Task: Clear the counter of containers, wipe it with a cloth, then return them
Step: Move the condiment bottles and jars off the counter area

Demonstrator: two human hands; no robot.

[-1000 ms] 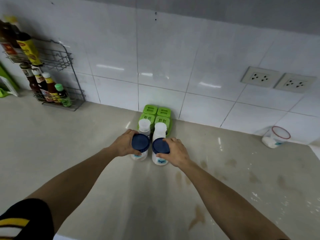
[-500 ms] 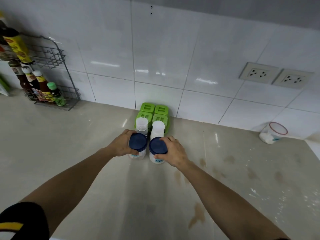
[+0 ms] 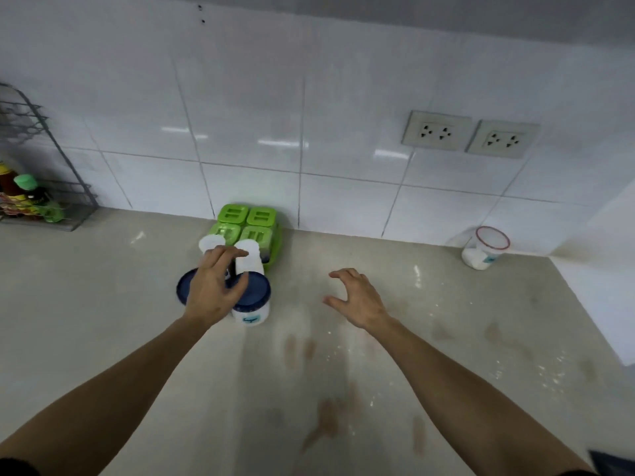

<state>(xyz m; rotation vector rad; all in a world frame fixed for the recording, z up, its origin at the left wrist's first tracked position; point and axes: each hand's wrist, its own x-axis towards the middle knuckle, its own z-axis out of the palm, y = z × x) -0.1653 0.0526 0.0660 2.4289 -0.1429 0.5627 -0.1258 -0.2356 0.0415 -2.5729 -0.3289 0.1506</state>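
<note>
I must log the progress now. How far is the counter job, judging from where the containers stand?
Looks done: two blue-lidded jars stand grouped before the green container set at the wall. In hand: nothing; the left hand hovers open over the jars, the right hand is open beside them. Left: brown stains remain on the counter; no cloth is visible.

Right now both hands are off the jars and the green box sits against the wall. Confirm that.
Only the right hand is off. The head view shows the left hand over the blue-lidded jars, apparently touching. The green box is against the wall.
</note>
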